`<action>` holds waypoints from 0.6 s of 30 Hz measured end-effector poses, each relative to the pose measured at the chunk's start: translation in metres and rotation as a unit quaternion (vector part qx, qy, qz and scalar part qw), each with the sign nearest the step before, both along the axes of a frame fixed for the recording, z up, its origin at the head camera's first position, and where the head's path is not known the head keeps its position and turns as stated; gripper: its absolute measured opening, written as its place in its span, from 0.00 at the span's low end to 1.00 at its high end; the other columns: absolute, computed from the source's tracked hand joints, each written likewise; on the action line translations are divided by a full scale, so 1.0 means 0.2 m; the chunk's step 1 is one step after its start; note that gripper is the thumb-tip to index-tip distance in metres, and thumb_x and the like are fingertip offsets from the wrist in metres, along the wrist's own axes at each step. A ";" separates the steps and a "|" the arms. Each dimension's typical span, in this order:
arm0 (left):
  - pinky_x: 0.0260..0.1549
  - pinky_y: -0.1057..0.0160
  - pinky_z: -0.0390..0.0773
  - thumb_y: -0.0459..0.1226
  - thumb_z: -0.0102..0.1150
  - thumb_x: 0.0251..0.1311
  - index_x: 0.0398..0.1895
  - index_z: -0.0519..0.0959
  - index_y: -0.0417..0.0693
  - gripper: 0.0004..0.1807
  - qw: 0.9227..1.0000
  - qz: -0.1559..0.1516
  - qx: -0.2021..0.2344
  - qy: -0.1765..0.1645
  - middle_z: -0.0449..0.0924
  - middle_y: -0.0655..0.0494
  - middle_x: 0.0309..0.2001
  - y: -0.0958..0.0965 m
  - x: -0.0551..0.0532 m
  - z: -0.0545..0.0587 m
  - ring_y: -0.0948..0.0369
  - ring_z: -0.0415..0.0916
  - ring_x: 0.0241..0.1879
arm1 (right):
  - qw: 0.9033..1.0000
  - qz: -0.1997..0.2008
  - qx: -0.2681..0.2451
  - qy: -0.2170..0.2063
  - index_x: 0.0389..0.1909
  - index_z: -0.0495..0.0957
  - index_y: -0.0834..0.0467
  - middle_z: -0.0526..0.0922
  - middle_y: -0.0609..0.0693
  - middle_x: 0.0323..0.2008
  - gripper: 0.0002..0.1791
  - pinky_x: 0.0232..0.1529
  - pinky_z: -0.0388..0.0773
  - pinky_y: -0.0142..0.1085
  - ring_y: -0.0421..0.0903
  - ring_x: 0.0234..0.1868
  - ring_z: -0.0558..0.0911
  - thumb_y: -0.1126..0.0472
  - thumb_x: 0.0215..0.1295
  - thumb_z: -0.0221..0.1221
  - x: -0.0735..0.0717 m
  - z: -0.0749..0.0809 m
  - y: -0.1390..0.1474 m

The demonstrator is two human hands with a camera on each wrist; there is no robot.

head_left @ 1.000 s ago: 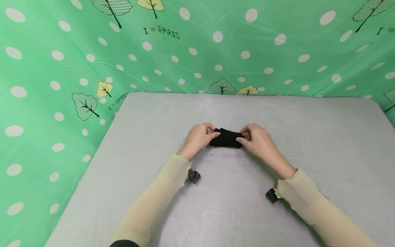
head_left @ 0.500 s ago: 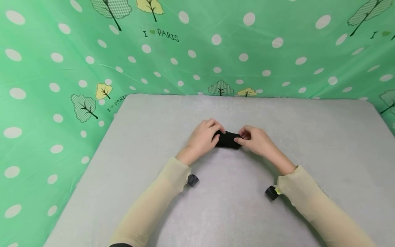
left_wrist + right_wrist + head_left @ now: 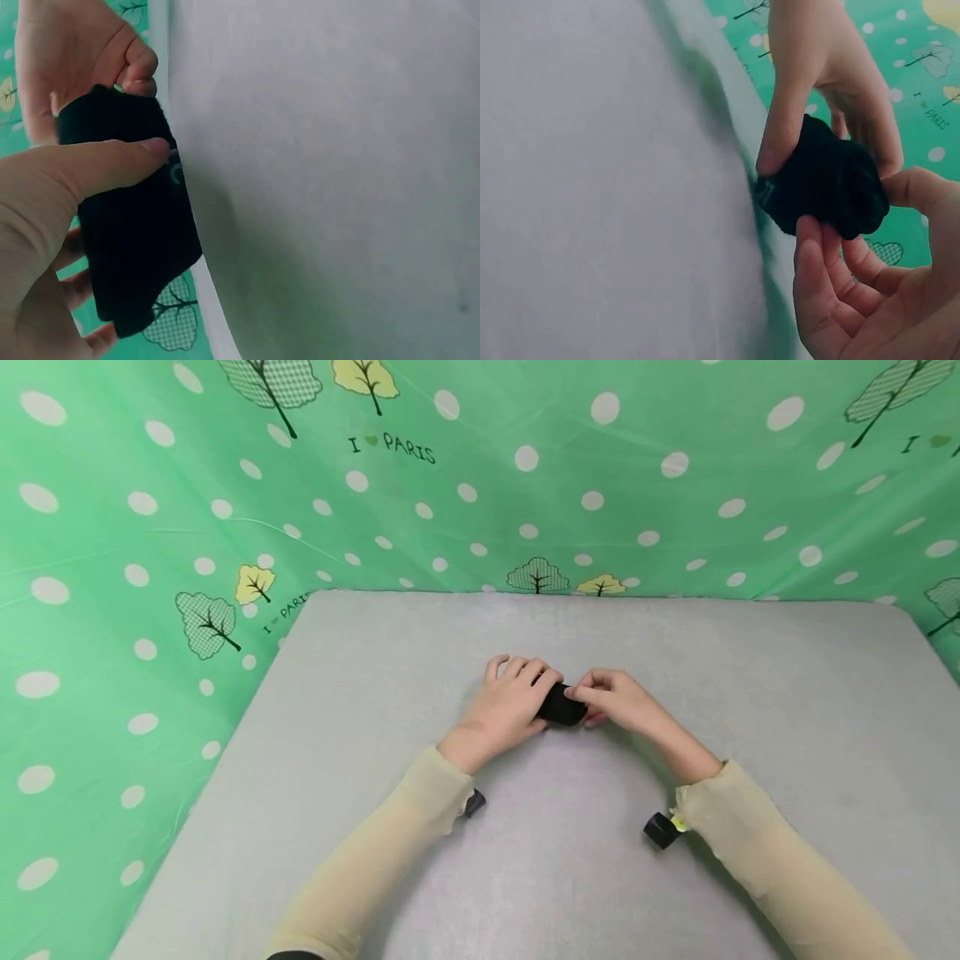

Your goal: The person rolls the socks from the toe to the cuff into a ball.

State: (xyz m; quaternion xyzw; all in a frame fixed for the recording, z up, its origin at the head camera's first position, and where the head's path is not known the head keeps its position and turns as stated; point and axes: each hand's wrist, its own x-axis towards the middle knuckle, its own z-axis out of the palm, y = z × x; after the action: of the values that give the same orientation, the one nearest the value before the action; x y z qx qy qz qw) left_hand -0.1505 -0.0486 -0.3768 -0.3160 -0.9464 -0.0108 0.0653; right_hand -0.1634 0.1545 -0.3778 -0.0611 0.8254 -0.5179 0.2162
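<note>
Between the two hands, at the middle of the table, is a black sock (image 3: 561, 708) folded into a small bundle. My left hand (image 3: 510, 703) grips its left part; in the left wrist view the thumb lies across the black fabric (image 3: 139, 232), with the fingers behind it. Small pale lettering shows near that thumb's tip. My right hand (image 3: 621, 700) pinches the other end between thumb and fingers. The right wrist view shows the bundle (image 3: 817, 180) end-on, its layers rolled round a dark opening, with the right fingers (image 3: 844, 289) under and beside it.
The grey table (image 3: 375, 635) spreads around both arms. A green cloth (image 3: 450, 460) with white dots and printed trees hangs behind it and along its left side. Small black devices (image 3: 662, 831) sit at both sleeve cuffs.
My left hand has moved right and over the sock, covering more of it, its fingers now spread across the top. The right hand's fingers have shifted at the right end, and the bundle looks shorter.
</note>
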 end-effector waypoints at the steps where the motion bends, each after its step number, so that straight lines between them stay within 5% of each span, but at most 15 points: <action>1: 0.69 0.47 0.61 0.49 0.71 0.56 0.59 0.72 0.58 0.28 1.000 -0.001 0.006 0.002 0.74 0.60 0.58 0.00 0.00 0.00 0.57 0.70 0.62 | 1.000 0.000 -0.005 -0.006 0.40 0.74 0.67 0.83 0.52 0.32 0.14 0.34 0.86 0.35 0.40 0.26 0.82 0.57 0.69 0.55 0.00 0.01 0.00; 6: 0.69 0.50 0.63 0.44 0.71 0.56 0.59 0.72 0.59 0.28 0.998 0.010 0.058 -0.020 0.72 0.59 0.58 0.01 0.00 0.02 0.57 0.74 0.60 | 0.999 -0.003 -0.033 -0.016 0.42 0.73 0.67 0.82 0.52 0.31 0.17 0.35 0.86 0.35 0.40 0.28 0.84 0.54 0.71 0.53 0.02 0.05 0.00; 10: 0.66 0.51 0.67 0.45 0.71 0.57 0.61 0.74 0.58 0.29 0.987 0.034 0.137 -0.073 0.73 0.59 0.58 -0.01 0.00 0.02 0.57 0.75 0.59 | 0.998 -0.003 -0.066 0.001 0.43 0.74 0.68 0.82 0.50 0.32 0.20 0.39 0.86 0.36 0.41 0.31 0.85 0.51 0.73 0.53 0.05 0.08 0.03; 13: 0.63 0.52 0.72 0.44 0.72 0.56 0.62 0.75 0.55 0.30 0.966 0.046 0.223 -0.121 0.76 0.58 0.56 -0.03 0.00 0.02 0.57 0.75 0.58 | 0.996 0.000 -0.084 0.022 0.46 0.74 0.69 0.82 0.49 0.33 0.21 0.42 0.85 0.37 0.42 0.34 0.84 0.51 0.74 0.52 0.07 0.09 0.06; 18: 0.60 0.54 0.75 0.42 0.73 0.55 0.61 0.78 0.50 0.29 0.918 0.031 0.347 -0.191 0.78 0.55 0.54 -0.05 0.00 0.02 0.58 0.76 0.55 | 0.992 0.018 -0.100 0.070 0.54 0.74 0.68 0.82 0.48 0.44 0.19 0.47 0.84 0.36 0.43 0.43 0.85 0.56 0.74 0.54 0.10 0.08 0.09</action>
State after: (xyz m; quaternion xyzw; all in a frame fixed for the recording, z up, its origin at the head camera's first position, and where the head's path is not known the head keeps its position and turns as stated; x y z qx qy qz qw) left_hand -0.1514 -0.0589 -0.3735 -0.2356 -0.8870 -0.3969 -0.0109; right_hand -0.1436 0.1730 -0.3620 -0.1330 0.7811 -0.5888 0.1599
